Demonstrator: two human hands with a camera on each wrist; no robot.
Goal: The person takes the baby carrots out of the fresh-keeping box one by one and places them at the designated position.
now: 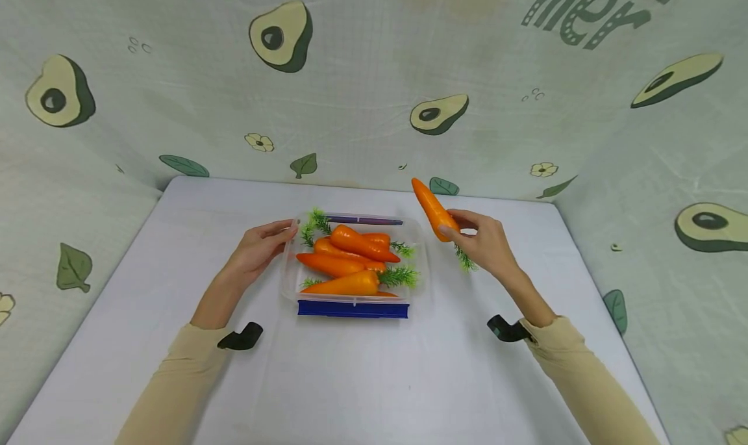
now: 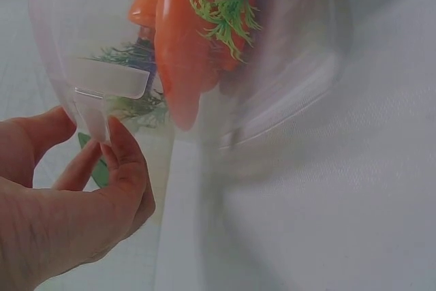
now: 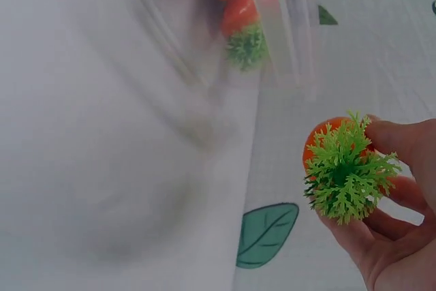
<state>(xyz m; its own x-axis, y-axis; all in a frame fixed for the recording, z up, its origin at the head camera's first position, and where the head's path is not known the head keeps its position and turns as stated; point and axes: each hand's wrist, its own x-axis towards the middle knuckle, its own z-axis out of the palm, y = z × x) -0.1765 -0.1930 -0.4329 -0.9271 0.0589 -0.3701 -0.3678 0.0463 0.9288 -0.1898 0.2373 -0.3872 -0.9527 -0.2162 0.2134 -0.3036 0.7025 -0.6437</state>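
Your right hand (image 1: 482,242) pinches the artificial carrot (image 1: 430,204) near its thick leafy end, above the counter (image 1: 362,380) toward its far edge; left hand (image 1: 259,249) pinches the plastic container (image 1: 353,298). Carrot likely light, stiff, slick; thick end suits.

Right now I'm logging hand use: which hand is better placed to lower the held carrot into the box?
Right hand, probably: it grips that carrot beside the box, while the left hand pinches the box's side.
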